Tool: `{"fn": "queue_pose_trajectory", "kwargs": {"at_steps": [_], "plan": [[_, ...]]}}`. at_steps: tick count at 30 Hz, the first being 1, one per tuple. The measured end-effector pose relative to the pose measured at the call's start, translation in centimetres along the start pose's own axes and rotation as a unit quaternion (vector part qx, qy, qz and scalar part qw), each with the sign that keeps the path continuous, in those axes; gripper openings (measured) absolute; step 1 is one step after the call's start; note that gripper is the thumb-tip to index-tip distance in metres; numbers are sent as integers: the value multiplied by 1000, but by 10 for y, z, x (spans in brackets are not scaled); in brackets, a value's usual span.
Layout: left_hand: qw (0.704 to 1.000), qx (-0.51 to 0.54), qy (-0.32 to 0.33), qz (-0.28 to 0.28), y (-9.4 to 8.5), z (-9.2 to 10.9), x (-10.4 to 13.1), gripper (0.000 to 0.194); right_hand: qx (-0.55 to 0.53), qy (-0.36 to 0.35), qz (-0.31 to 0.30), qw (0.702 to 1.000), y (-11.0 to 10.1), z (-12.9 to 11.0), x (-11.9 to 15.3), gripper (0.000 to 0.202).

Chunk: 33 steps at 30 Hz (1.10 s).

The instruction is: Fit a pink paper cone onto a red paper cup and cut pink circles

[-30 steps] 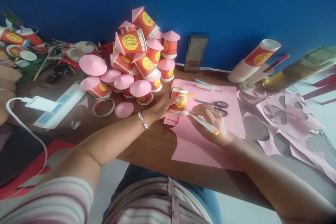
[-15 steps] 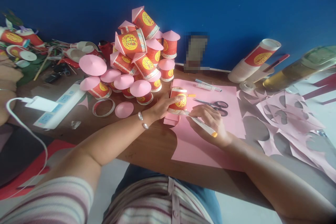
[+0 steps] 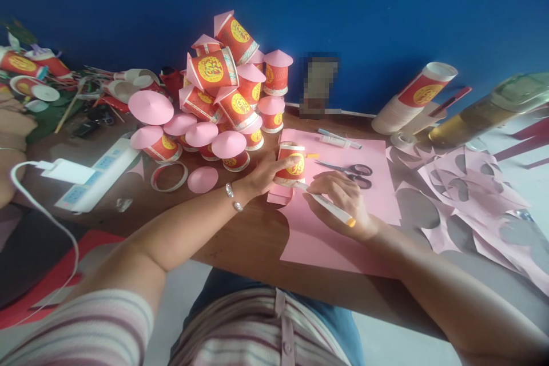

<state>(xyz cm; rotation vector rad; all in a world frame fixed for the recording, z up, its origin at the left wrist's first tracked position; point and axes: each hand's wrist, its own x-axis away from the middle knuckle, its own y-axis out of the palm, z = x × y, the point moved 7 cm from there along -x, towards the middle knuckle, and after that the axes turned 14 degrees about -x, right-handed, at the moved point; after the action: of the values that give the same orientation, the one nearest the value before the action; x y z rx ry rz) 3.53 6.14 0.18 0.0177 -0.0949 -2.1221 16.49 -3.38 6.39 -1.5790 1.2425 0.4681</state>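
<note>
My left hand (image 3: 269, 171) is wrapped round a red paper cup (image 3: 295, 167) with a yellow emblem, holding it over the left edge of the pink paper (image 3: 338, 240). A white marker (image 3: 332, 209) with an orange end is gripped in my right hand (image 3: 343, 194). Its tip meets the pale band at the cup's lower edge. Just beyond my right hand lie black-handled scissors (image 3: 349, 170) on the paper. An orange marker cap (image 3: 312, 155) shows beside the cup.
Several red cups with pink cone roofs (image 3: 212, 68) are piled at the back left. A power strip (image 3: 98, 174) with a plugged-in charger lies left. Pink paper scraps (image 3: 467, 183), stacked cups (image 3: 394, 114) and a gold bottle (image 3: 480, 108) occupy the right. Another person's arm (image 3: 15, 126) shows far left.
The marker tip has shifted slightly left along the cup's lower band, my right hand moving with it. My left hand and the cup stay nearly still.
</note>
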Motion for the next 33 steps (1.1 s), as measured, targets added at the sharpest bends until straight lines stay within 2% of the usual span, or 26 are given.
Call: {"fn": "queue_pose_trajectory", "kwargs": {"at_steps": [8,13,20,24,29,33], "plan": [[1000,-13,14,16,-1,1,0,31,-6,1,-1,1000,0,0,-1,16],[1000,4,-6,-12,2,-4,-1,40,4,-2,-3,1000,1,0,-1,16],[1000,0,12,-5,2,0,-1,33,3,-7,-2,1000,1,0,0,17],[1000,4,-1,-4,0,-5,-2,40,-5,-5,-3,1000,1,1,1,15],[999,24,-42,-4,-2,-15,-2,60,-14,5,-9,1000,2,7,6,14],[999,34,-35,-17,-1,-16,-3,58,-10,5,-7,1000,1,9,8,11]]}}
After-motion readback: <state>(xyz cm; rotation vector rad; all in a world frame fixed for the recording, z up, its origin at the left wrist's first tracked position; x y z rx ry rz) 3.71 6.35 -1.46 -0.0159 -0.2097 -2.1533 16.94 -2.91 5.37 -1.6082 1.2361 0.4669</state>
